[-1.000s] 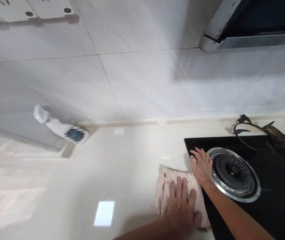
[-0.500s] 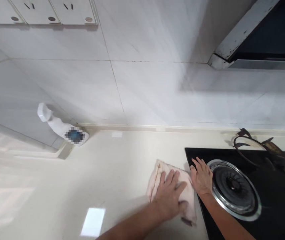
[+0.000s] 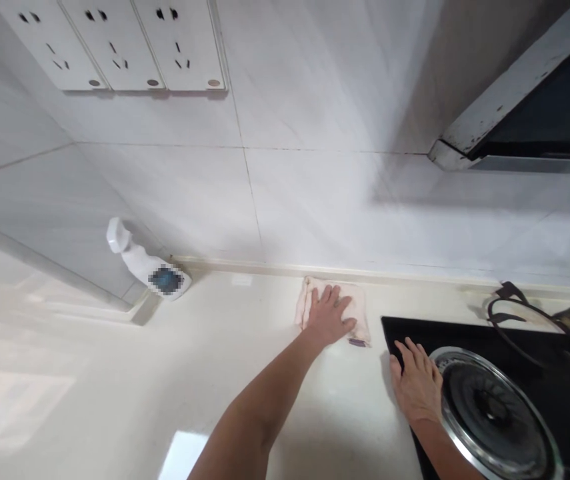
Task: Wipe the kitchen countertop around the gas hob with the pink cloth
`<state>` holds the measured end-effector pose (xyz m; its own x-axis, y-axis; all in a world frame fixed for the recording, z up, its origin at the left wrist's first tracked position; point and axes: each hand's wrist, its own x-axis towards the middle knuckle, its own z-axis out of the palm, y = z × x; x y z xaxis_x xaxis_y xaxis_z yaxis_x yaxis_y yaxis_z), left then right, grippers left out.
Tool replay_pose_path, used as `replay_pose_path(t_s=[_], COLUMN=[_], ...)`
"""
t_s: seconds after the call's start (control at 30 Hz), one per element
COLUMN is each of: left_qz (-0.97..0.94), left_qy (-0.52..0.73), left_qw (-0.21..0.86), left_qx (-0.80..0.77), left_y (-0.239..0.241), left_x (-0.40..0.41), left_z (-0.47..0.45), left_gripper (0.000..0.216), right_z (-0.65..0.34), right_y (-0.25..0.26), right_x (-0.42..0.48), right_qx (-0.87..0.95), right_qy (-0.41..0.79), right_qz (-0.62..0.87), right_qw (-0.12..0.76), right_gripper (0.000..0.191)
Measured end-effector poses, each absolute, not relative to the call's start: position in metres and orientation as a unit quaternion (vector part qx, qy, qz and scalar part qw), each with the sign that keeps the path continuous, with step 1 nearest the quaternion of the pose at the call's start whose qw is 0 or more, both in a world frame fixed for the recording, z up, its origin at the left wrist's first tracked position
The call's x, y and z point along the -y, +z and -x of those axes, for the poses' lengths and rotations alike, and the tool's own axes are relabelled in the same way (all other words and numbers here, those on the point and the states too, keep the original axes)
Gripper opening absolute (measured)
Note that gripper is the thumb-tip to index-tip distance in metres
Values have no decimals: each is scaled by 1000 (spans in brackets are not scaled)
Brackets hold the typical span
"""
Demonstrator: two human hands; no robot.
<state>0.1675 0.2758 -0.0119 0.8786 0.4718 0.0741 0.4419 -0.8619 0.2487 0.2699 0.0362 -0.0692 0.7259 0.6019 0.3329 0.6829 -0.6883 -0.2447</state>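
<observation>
Spray bottle (image 3: 151,261) at the wall foot, label blurred out. Folded cloth (image 3: 362,321) on the pale counter (image 3: 89,380), its middle hidden under the left hand (image 3: 329,317), open with fingers spread, seemingly pressing it flat. Right hand (image 3: 417,383) well apart, open, perhaps bracing, fingertips on the black glass hob (image 3: 465,330). Burner (image 3: 489,413) cut off by the frame bottom

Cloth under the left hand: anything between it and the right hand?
Nothing visible. The left hand lies flat on the cloth, and the right hand rests at the edge of the black gas hob. Only bare countertop lies between them.
</observation>
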Motion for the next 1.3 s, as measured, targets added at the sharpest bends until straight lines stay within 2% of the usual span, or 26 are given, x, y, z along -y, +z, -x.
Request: replay_pose_path(t_s=[0.3,0.6,0.77,0.93,1.03,1.13,1.3], left_qz=[-916,-840,-823,-829,-861,-909,-939], left_qy=[73,45,38,36,50,67,69], left_qw=[64,23,20,42,57,64,91], left_qx=[-389,-540,-567,-557,-504,-407,-325], left_y=[1,13,14,8,-12,-40,-61], left_x=[-344,-332,-292,-216,-161,-115,-84], left_z=[-63,49,88,114,128,134,117], left_gripper=[64,66,65,64,67,82,88], right_z=[-264,-269,-273,-274,-272,-271,-271], right_y=[-68,-67,-70,-73,-73,-72,-71], right_x=[-38,-35,-35,-35,-36,-36,-37], right_qx=[345,334,330,329,331,330,331], right_qy=[-100,-53,-36,-39,-46,-43,-49], right_qz=[920,929,931,931,929,929,927], right_qw=[155,152,151,155,158,161,169], right_gripper=[72,77,80,79,77,78,82])
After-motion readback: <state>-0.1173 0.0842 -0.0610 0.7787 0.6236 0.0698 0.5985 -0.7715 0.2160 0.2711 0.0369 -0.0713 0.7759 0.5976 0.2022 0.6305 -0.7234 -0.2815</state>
